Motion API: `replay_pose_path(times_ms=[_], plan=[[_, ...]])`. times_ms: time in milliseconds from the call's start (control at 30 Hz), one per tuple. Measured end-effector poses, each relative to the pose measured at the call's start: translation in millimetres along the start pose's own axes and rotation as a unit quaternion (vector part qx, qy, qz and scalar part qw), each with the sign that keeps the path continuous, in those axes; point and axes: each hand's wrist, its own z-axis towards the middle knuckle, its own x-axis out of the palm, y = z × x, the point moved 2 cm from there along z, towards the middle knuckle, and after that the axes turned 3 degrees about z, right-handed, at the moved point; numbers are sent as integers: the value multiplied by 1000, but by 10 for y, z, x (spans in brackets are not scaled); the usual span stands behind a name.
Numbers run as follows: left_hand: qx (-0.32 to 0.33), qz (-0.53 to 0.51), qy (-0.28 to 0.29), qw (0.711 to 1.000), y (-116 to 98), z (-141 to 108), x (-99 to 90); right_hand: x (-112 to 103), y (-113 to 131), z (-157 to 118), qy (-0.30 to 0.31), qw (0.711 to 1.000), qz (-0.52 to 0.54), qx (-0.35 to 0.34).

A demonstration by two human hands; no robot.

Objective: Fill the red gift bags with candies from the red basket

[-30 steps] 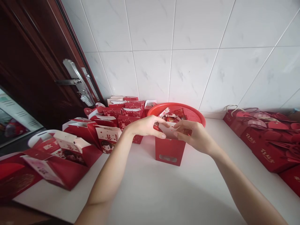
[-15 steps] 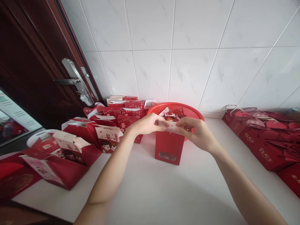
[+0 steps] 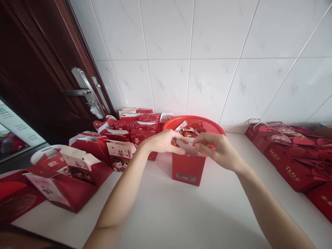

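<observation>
From where I'm standing, a white tiled wall (image 3: 168,31) fills the far side, w/ a dark brown door (image 3: 33,52) at far left. White table (image 3: 166,214) runs below, approx. the full width of the near side. Lots of red & white gift boxes (image 3: 75,160) in rows on its left, some w/ tops open; a bunch of red boxes w/ gold writing (image 3: 289,167) on its right, some w/ cord handles. Red plastic basket (image 3: 220,130) sits mid-table nr the wall. Just on the near side of it, btwn the two hands, the red box (image 3: 188,167) stands upright on the table. Person's L hand (image 3: 163,142) is at the box's top L, thumb & fingers curved abt the pale flap (image 3: 188,148); R hand (image 3: 220,148) is at the top R, fingertips bent in twd the same flap. Can't tell if either is pinching it or only touching. Door handle (image 3: 77,92) is silver, keys (image 3: 95,112) hanging below. Smallest: wrapped packets (image 3: 189,132) in the basket, & a see-through window (image 3: 185,177) low on the box's near face.
</observation>
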Motion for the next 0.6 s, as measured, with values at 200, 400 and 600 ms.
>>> replay_pose_path(times_ms=[200,400,600], plan=[[26,-55,28,998,-2,-10,15,64,98,176,214,971,-102,-8],[10,-30,15,999,9,4,5,169,110,527,437,858,-253,89],[12,-38,28,999,23,11,12,341,-70,809,374,878,-289,81]])
